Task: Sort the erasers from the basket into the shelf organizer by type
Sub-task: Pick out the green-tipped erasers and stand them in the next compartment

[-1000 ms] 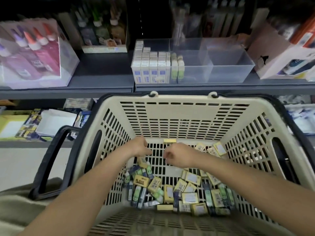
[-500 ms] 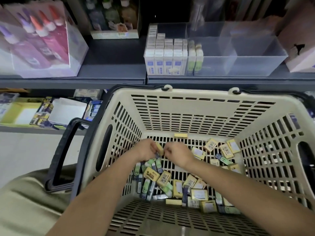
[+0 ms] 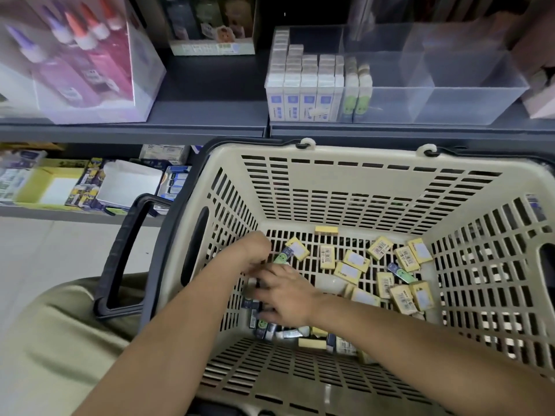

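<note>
One basket [image 3: 345, 187], two hands, left hand [image 3: 256, 250] and right hand [image 3: 285, 295], one organizer [image 3: 468, 100], two green erasers [image 3: 357, 88] inside.

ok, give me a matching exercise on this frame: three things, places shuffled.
Things:
1. yellow boxed erasers
2. white-and-blue boxed erasers
3. black plastic handle

Places:
A. hanging outside the left wall of the beige slotted basket
B. standing in rows at the left end of the clear plastic shelf organizer
C. loose on the basket floor

Pairs: 1-C, 2-B, 3-A

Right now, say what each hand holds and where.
Cannot be told. The left hand curls by a green-faced eraser; the right hand lies blurred over dark-sleeved erasers, its grip hidden.
</note>
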Motion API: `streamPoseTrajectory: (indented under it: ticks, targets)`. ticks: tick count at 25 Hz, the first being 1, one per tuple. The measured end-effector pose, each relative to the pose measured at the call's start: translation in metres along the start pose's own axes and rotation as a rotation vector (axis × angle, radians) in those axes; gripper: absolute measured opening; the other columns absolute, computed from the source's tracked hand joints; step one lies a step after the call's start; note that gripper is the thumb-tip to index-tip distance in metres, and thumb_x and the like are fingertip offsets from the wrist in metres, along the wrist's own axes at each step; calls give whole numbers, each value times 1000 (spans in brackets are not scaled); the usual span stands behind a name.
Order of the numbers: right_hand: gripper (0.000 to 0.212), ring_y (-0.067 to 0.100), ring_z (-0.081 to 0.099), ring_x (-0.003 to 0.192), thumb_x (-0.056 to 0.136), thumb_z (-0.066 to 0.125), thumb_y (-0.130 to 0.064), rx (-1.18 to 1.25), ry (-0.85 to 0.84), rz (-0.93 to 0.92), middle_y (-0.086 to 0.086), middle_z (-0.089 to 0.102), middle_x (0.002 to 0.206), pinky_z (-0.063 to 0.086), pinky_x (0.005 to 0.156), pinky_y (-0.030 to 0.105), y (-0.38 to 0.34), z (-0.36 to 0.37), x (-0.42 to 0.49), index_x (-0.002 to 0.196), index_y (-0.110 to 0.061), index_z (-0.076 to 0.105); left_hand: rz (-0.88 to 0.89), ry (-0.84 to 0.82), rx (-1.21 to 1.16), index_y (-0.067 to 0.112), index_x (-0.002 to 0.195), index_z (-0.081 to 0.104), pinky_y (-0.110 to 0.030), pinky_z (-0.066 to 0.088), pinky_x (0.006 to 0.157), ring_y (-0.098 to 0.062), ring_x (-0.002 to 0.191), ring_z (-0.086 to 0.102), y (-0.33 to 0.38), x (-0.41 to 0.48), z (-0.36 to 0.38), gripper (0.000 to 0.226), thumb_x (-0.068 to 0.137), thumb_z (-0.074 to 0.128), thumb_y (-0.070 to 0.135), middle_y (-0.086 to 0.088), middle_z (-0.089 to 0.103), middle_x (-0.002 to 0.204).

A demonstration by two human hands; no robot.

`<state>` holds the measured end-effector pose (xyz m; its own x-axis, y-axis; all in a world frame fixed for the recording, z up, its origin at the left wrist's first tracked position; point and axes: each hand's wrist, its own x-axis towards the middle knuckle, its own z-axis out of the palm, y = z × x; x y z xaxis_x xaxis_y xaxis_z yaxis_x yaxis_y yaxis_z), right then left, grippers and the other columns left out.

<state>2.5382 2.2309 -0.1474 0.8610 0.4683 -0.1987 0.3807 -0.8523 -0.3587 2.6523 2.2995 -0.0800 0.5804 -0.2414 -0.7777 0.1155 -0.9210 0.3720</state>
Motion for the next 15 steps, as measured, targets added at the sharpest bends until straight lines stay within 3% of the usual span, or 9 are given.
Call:
streamPoseTrajectory:
  ticks: [2,5,9,12,15]
  targets:
    - [56,24,16,139,86,47,-56,-72,-43,-46,2,25,151,13,110,43,4,7,2,137,-37,37,5,41,-40,9,93,54,-25,40,66,-14,74,46,5,-2,-4,22,98,33,3,-3,46,82]
    - [51,21,27,133,87,42,-59,-101,-32,-30,-2,33,144,16,108,42,21,6,-7,134,-43,36,-6,14,-70,2,126,49,-33,41,86,-21,102,45,7,-4,-8,32,99,33,4,-9,46,108]
    - [43,16,28,131,91,35,-53,-52,-72,113,-7,34,141,13,112,41,63,-6,-44,134,-46,33,13,6,-48,2,129,47,-33,42,91,-21,115,46,8,-1,-8,34,98,33,3,-8,46,116]
    - [34,18,32,132,93,43,-38,-21,-45,271,-7,38,141,10,112,40,75,-17,-65,127,-39,50,-1,-41,-43,5,115,51,-34,45,91,-25,114,51,7,0,-3,23,97,36,5,-10,49,116]
    - [38,23,41,128,85,55,-36,-85,121,153,2,48,134,26,111,49,46,-13,-55,122,-26,58,-30,-104,8,6,125,49,-36,48,92,-24,114,54,4,-3,3,31,98,36,10,-11,52,128]
